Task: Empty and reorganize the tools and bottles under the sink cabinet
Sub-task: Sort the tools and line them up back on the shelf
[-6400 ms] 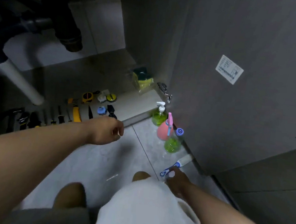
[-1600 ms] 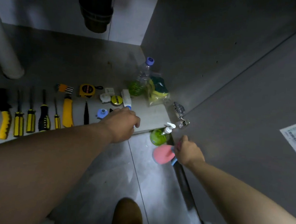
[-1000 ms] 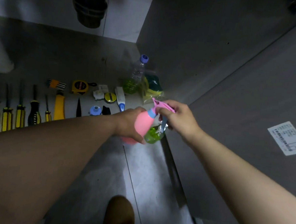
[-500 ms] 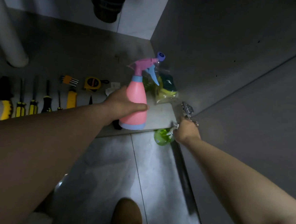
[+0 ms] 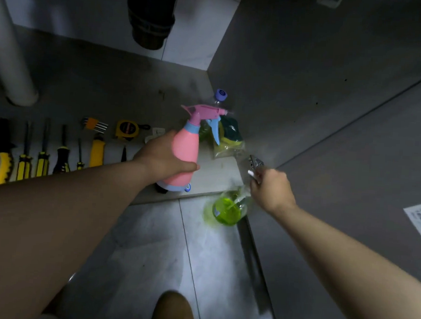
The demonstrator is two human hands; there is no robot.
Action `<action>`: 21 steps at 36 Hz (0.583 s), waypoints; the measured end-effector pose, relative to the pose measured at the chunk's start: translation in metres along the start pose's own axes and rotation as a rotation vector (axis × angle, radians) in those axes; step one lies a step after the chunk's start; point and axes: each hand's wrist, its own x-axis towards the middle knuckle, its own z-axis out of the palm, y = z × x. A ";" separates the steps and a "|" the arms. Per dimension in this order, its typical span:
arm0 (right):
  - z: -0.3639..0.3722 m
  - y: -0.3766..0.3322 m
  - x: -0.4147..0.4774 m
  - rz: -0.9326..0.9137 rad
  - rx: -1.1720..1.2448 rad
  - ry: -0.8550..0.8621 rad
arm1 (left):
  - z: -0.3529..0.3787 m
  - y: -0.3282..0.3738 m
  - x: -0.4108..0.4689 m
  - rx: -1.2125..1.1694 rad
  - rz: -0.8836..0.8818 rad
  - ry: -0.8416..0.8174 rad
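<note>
Holds the left arm stretched in from the near left, left hand (image 5: 162, 156) gripping a pink spray bottle (image 5: 185, 147) upright, thumb across its near side. Extends the right arm from the near right, right hand (image 5: 272, 188) curled round the top of a green pump bottle (image 5: 227, 208).

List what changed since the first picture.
The pink spray bottle went from the floor into the left hand, now at the shelf's front edge. The clear bottle moved from floor to shelf. The right hand took the green pump bottle's top. Tool row unchanged.
</note>
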 end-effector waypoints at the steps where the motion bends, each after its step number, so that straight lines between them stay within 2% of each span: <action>1: -0.013 -0.003 0.002 -0.024 0.009 0.030 | -0.001 0.001 -0.001 -0.002 0.001 0.004; 8: -0.057 -0.016 0.030 -0.056 0.042 0.072 | -0.003 0.005 -0.003 0.021 0.023 0.024; 17: -0.026 -0.027 0.071 0.145 0.082 -0.012 | -0.017 0.008 0.000 0.024 0.007 0.013; 21: -0.013 -0.027 0.079 0.177 0.076 -0.013 | -0.018 0.008 0.000 0.006 -0.006 0.021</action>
